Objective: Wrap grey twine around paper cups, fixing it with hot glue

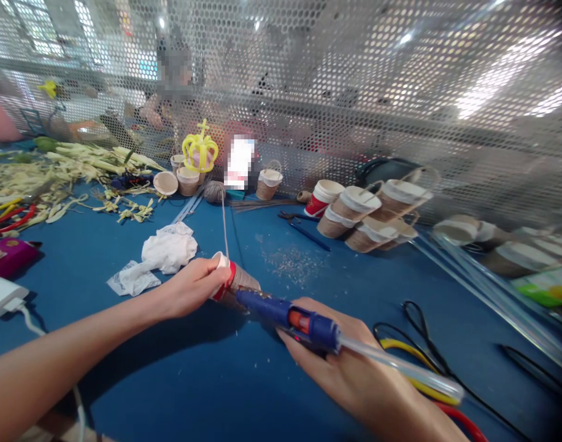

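Observation:
My left hand [196,285] grips a small paper cup [244,279] by its rim end; the cup lies tilted on its side, red near the rim and wrapped with brown twine towards its base. A strand of that twine runs up from the cup to a ball of twine [213,191]. My right hand [336,344] is closed around a blue hot glue gun [281,313] with a long clear glue stick [400,365] sticking out of its back. The gun's nozzle is at the side of the cup; whether it touches is unclear.
Several twine-wrapped cups [370,230] stand stacked at the right, beside pliers [292,216] and clear glue sticks [497,294]. Crumpled white plastic [170,248] lies left of the cup. Dried husks [27,172] cover the far left. A perforated metal screen [308,80] closes off the back.

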`<state>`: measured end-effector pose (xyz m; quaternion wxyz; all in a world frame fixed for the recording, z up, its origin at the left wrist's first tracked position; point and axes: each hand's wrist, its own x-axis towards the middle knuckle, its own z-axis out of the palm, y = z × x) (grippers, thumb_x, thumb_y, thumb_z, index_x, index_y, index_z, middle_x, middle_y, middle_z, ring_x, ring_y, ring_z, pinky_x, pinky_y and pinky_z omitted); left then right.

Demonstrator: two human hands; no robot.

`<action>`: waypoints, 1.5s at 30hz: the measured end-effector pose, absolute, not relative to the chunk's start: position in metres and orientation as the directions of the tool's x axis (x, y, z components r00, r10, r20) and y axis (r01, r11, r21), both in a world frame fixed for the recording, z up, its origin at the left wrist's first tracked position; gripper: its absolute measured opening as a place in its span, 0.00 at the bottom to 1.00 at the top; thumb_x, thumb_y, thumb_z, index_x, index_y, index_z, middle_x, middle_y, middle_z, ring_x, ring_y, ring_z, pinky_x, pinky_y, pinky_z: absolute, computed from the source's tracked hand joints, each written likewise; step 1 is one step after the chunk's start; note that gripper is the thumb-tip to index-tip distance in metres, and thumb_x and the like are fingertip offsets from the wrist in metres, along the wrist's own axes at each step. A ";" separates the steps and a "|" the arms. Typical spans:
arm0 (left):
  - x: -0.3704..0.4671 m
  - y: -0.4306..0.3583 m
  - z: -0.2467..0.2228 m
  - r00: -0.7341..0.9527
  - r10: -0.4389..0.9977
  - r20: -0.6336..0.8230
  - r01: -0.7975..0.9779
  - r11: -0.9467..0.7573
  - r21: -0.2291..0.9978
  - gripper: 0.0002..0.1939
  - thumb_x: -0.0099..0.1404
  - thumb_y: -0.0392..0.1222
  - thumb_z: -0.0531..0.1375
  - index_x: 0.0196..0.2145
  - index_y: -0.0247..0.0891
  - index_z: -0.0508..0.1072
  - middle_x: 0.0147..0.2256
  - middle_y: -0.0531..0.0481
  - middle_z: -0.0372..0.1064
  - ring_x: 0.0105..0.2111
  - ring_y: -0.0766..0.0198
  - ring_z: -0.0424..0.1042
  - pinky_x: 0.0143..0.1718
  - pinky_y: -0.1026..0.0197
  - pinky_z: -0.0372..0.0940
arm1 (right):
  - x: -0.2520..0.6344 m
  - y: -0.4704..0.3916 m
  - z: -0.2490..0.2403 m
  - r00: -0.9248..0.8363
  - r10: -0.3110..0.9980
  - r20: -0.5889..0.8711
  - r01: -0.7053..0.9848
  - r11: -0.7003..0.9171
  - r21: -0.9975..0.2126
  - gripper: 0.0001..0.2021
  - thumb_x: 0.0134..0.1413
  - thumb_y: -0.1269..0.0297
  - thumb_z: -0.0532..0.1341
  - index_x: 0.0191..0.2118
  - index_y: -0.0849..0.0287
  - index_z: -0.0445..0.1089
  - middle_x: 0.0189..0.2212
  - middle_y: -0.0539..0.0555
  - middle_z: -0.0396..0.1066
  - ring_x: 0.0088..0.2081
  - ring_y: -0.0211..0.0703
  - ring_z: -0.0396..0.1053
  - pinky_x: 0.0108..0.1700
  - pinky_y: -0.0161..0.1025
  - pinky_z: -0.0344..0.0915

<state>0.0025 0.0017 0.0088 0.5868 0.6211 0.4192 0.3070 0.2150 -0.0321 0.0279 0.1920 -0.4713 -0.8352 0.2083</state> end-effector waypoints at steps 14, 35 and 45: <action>0.002 0.002 0.008 0.417 0.900 -0.128 0.226 0.033 0.973 0.15 0.61 0.40 0.47 0.29 0.33 0.72 0.28 0.53 0.71 0.27 0.67 0.64 0.29 0.67 0.57 | 0.216 -0.032 0.027 -0.538 0.830 0.151 0.678 0.531 -0.508 0.03 0.50 0.69 0.54 0.27 0.57 0.63 0.22 0.47 0.66 0.21 0.32 0.62 0.23 0.30 0.58; -0.005 0.003 0.002 0.481 0.873 -0.083 0.343 -0.100 0.934 0.21 0.64 0.45 0.44 0.39 0.30 0.71 0.34 0.46 0.70 0.32 0.62 0.64 0.36 0.61 0.59 | 0.212 -0.022 0.035 -0.376 0.892 0.249 0.700 0.450 -0.555 0.07 0.50 0.67 0.53 0.25 0.56 0.66 0.18 0.50 0.67 0.20 0.39 0.64 0.23 0.35 0.63; -0.005 0.001 0.002 0.471 0.881 -0.042 0.394 -0.167 0.904 0.20 0.64 0.44 0.44 0.36 0.30 0.71 0.31 0.48 0.67 0.29 0.65 0.62 0.32 0.64 0.58 | 0.211 -0.022 0.044 -0.350 0.926 0.143 0.743 0.367 -0.559 0.08 0.47 0.69 0.54 0.22 0.56 0.67 0.09 0.45 0.54 0.13 0.35 0.54 0.15 0.32 0.55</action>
